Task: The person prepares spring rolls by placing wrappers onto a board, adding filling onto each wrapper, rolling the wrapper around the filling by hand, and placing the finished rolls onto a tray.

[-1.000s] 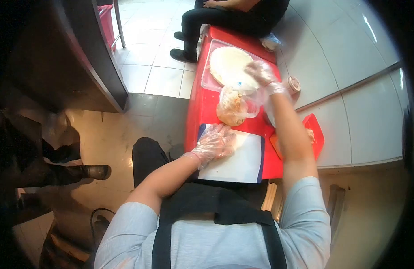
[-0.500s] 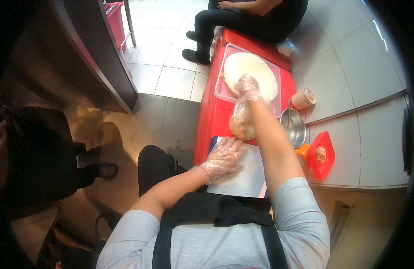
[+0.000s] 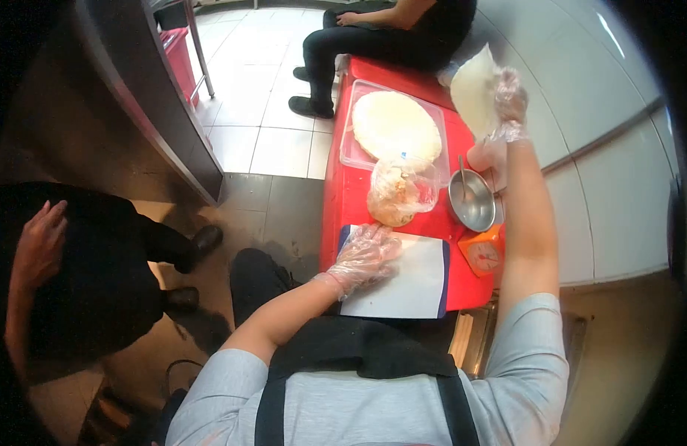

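The right hand (image 3: 510, 97), in a clear plastic glove, grips a thin, pale, rounded sheet (image 3: 473, 93) by its right edge, raised at the far right before the white tiled wall (image 3: 581, 149). The left hand (image 3: 367, 256), likewise gloved, lies palm down with fingers loosely extended on a white rectangular board with blue edges (image 3: 414, 286); its fingertips come close to a clear plastic bag of brownish filling (image 3: 391, 201), though contact is unclear.

Held at one edge, the limp-looking sheet could fold or tear under its own weight, or brush the wall or the pale cup (image 3: 481, 154) below. A low swing of the right arm might knock the steel bowl (image 3: 471, 199) and its spoon.

A shiny red bench (image 3: 473, 296) bears the board, the bowl, an orange dial scale (image 3: 481, 253) and, farther off, a clear shallow tray (image 3: 345, 157) with a pale round stack (image 3: 395, 130). A person in black (image 3: 388, 37) sits at the far end; another (image 3: 76, 267) is at left.
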A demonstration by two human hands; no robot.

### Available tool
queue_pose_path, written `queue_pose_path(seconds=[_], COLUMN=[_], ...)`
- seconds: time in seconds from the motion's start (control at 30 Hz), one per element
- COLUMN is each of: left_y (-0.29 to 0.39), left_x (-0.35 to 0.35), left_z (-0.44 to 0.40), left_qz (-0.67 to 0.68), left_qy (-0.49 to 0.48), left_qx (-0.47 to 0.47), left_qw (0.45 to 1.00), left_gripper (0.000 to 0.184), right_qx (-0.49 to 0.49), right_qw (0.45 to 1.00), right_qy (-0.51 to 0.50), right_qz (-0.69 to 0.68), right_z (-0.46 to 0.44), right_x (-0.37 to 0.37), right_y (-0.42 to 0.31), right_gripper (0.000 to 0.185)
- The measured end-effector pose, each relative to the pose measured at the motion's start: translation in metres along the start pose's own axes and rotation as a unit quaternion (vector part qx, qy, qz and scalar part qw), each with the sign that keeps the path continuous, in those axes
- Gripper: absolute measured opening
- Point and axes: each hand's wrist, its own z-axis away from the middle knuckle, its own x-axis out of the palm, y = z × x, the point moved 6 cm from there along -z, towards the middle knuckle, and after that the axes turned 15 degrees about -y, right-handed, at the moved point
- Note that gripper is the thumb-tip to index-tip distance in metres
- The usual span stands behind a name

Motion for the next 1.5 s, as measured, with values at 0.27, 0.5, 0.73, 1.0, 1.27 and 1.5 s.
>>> queue_pose_path(seconds=[0.27,0.5,0.73,1.0,1.27,1.5], left_y=[-0.016,0.002,0.009,-0.009,0.063,0.074], left_x=[0.006,-0.016,-0.063,-0.020,0.045,0.086], left_z=[-0.007,0.021,0.066,0.071,0.024,-0.021], left_qz=[0.150,0.777,0.711,0.233,0.119,0.401], left_qy=[0.028,0.096,0.128,0.220,0.064,-0.020], left_qx=[0.002,0.130,0.059,-0.208,-0.005,-0.047], left_qw=[0.988,0.609,0.689,0.924,0.991,0.915], left_gripper=[0.092,0.094,0.080,0.067,0.064,0.061], right_qx=[-0.213,-0.102,0.083,0.382,0.459,0.391], right_qw=[0.964,0.950,0.854,0.793,0.681,0.641], right_qy=[-0.118,-0.171,-0.058,-0.105,-0.081,-0.051], right_qz=[-0.104,-0.241,-0.510,-0.463,-0.565,-0.658], right_z=[0.076,0.204,0.307,0.465,0.512,0.504], right_x=[-0.123,-0.159,-0.090,0.024,0.025,0.051], right_y=[-0.146,-0.205,-0.110,-0.008,-0.020,-0.023], right_gripper=[0.019,0.017,0.016,0.027,0.043,0.044])
